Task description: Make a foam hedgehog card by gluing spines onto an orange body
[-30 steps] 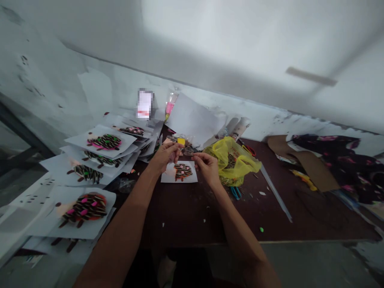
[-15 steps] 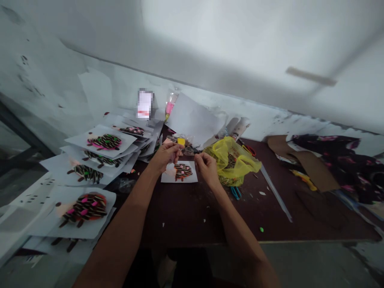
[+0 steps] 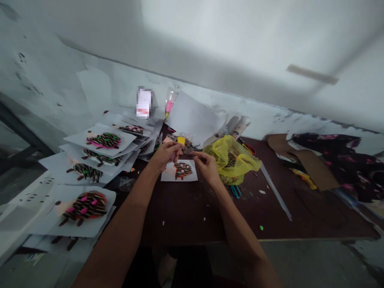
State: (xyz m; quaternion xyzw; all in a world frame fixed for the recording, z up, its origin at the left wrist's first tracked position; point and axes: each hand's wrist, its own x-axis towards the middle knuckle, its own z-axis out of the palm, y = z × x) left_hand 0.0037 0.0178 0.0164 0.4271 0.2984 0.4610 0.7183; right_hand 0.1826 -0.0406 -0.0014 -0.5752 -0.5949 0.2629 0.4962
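Note:
Just in front of me a white card lies on the dark tabletop, bearing a hedgehog figure with dark striped spines, an orange edge and pink dots. My left hand hovers over the card's upper left, thumb and fingers pinched together; what they hold is too small to make out. Over the card's right edge is my right hand, its fingertips also pressed together around something I cannot identify. Between and behind the hands sits crumpled clear plastic beside a small yellow piece.
Stacked hedgehog cards fill the left side. A yellow plastic bag with striped pieces stands right of my hands, blue-handled scissors by it. Farther right lie a clear strip, a yellow cutter and cardboard. A phone leans at the back.
My right hand's fingertips have shifted slightly and now stretch further toward the left hand. The left hand stays nearly in place, and the card has not moved.

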